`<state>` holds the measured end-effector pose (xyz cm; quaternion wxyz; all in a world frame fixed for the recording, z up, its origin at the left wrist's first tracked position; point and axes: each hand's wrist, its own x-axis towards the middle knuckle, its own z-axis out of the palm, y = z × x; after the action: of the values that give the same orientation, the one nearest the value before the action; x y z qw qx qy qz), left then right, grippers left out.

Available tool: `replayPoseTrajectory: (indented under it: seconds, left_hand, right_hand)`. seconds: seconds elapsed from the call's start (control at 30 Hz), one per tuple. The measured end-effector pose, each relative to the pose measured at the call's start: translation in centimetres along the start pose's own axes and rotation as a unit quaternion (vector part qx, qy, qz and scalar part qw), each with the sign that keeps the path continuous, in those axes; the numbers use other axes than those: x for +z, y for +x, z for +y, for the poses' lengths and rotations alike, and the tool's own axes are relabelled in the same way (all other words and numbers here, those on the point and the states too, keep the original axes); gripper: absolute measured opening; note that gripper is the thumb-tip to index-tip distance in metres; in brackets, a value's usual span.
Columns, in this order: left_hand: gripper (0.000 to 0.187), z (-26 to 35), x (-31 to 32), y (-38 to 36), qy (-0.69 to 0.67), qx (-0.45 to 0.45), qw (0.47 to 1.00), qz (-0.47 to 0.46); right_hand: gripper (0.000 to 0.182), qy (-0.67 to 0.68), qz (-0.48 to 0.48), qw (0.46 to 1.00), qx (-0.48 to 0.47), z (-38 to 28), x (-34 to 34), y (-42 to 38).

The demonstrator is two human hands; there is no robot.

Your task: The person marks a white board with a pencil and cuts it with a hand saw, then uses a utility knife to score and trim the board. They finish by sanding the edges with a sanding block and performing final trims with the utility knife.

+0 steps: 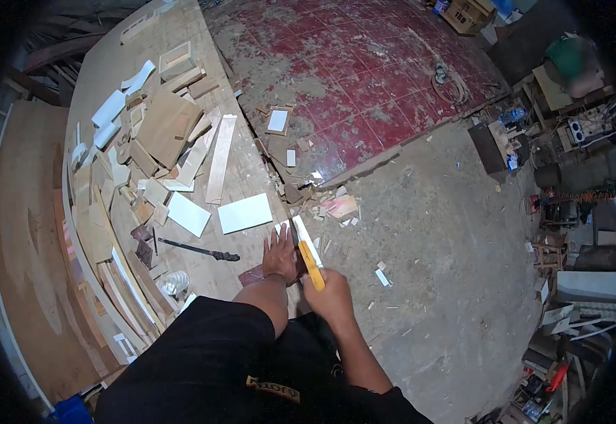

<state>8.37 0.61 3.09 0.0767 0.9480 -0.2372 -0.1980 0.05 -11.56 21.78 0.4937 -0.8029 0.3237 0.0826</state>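
Note:
My right hand (329, 292) is closed round the yellow handle of a hand saw (311, 265), at the edge of the wooden work table. The dark blade points away from me, across a white-faced board (306, 230) that sticks out past the table edge. My left hand (280, 256) lies flat with fingers apart, pressing on the board just left of the blade. Under my left wrist is a dark reddish piece (252, 275). Two white panels (245, 213) lie a little beyond my left hand. How deep the blade sits in the board cannot be made out.
The wooden table (209, 279) carries a heap of wood offcuts (167, 127), a black-gripped bar (198, 249) and a clear roll (174, 283). Scraps litter the concrete floor (428, 283). A raised red-tiled floor (350, 78) lies beyond. At the far right are a person (569, 60) and clutter.

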Motion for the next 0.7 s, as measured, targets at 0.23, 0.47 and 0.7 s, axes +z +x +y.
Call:
replayPoseTrajectory:
  seconds: [0.23,0.47,0.7]
  left_hand:
    - [0.076,-0.3,0.2,-0.1,-0.010,-0.004,1.000,-0.026]
    - [0.071,0.2,-0.1,-0.2,-0.022,-0.003,1.000,-0.009]
    - [0.073,0.5,-0.6,-0.2,-0.023,-0.010,1.000,-0.012]
  right_hand:
    - [0.032,0.042,0.036,0.996,-0.064,3.2,4.5,5.0]
    - [0.028,0.036,0.017,0.999,-0.014,1.9,-0.1,-1.8]
    - [0.032,0.120,0.043,0.989,-0.077,5.9,4.1,4.3]
